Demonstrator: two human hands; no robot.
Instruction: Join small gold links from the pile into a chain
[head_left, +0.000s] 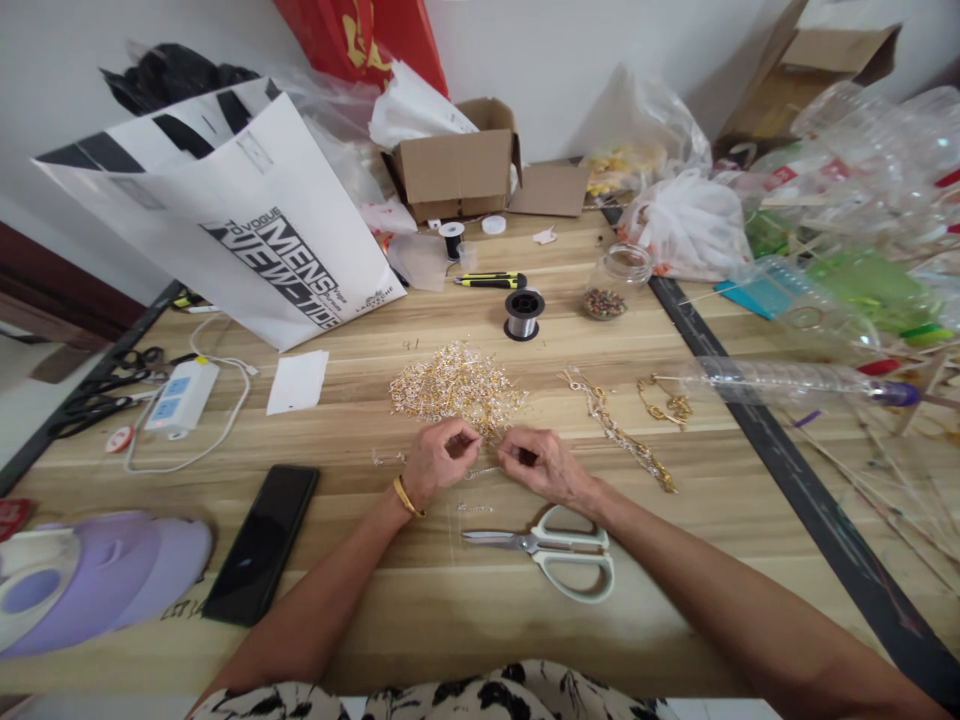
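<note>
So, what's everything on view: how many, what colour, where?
Table: one, wood-toned, underneath
Small pieces: many, gold-silver, centre
Chain strands: several, gold-silver, right of centre
Cream scissors: one, cream-handled, front
Black-handled scissors: count unclear, black, left
Phone: one, black, left
Purple object: one, purple-white, left edge
Power strip: one, white, left
Paper: one, white, left
Carrier bags: two, white and red, back left
Boxes: two, brown, back
Spools: two, black-silver, black-white, back middle
Knife: one, yellow-black, between spools
Jar: one, clear, right of spools
Plastic bags: several, clear-white, back
Bottles: several, clear, right
Bracelet: one, gold, left wrist
Left hand: one, bare, by pieces
Right hand: one, bare, by pieces
</note>
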